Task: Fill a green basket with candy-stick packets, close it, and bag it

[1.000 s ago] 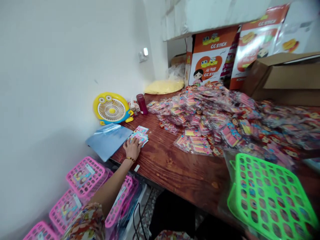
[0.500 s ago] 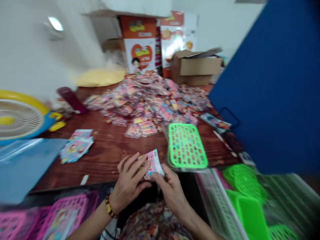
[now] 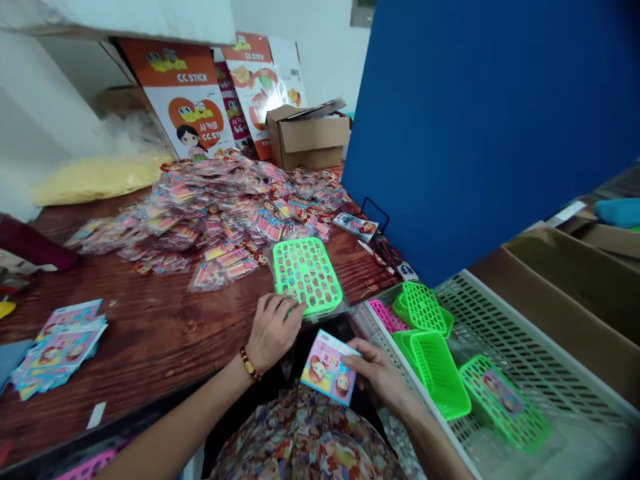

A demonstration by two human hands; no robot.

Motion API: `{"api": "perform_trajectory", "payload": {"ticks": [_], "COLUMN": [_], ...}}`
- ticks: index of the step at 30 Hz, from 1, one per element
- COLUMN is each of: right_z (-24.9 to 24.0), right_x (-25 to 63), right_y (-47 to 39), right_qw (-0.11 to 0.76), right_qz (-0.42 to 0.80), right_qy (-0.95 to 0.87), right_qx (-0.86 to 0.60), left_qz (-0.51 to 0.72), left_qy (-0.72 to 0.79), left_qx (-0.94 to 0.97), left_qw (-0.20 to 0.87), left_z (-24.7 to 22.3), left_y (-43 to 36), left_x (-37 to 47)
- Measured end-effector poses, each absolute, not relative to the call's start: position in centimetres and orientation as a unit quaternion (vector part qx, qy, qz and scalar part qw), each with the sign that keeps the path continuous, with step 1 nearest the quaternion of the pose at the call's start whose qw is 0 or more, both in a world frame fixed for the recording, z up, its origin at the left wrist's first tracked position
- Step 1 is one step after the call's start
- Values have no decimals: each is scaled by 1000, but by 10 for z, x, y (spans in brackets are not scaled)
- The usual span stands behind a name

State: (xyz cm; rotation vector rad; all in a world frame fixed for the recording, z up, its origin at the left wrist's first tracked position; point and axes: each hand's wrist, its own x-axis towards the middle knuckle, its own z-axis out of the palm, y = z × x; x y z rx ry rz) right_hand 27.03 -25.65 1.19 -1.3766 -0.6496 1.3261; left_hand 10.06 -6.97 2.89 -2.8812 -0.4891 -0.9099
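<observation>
My right hand (image 3: 380,375) holds a small pink printed card (image 3: 327,367) with cartoon faces, over my lap just off the table edge. My left hand (image 3: 273,330) rests at the near edge of the wooden table (image 3: 150,340), its fingers touching the near rim of a green perforated basket (image 3: 307,275) that lies upside down in a clear wrapper. Behind the basket spreads a big heap of small wrapped colourful packets (image 3: 220,207). A loose stack of the same printed cards (image 3: 60,343) lies on the table at the far left.
A white slatted crate (image 3: 500,333) at my right holds several green baskets (image 3: 437,363) and a pink one. A blue panel (image 3: 475,120) stands behind it. Printed cartons (image 3: 190,107), an open cardboard box (image 3: 307,133), a yellow bag (image 3: 95,177) and a maroon bottle (image 3: 35,243) line the table's back.
My view swung right from the fan and card stack. My left hand left the stack; both hands held a card, and now the right holds it alone while the left touches the green basket.
</observation>
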Motion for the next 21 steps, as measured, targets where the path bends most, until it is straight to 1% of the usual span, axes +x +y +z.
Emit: {"api": "perform_trajectory", "payload": {"ticks": [4,9,12,17,19,21], "right_z": [3,2,7,27,34,35], "right_x": [267,277,274,256,251,247], "right_y": [-230,-228,-222,-198,-199,-211], "right_qw": [542,538,571,651,661,653], "right_qz": [566,551,531,478,485,476], "right_qy": [-261,-269,-245,-188,-174,-173], "right_qx": [-563,-579,-576,-559,-545,-563], "left_qz": [-315,-331,-353,-395,-393,-390], "left_qy": [-111,-87,-104,-125,-133,-139], "left_qx": [-942,-939,-929,-910,-909,-909], "left_qw": [23,-24,-46,-25,-26,-35], "left_z": [31,42,47,43,40,39], "left_y": [-65,-65,-68,-72,-73,-74], "left_x": [96,94,94,95,95,94]}}
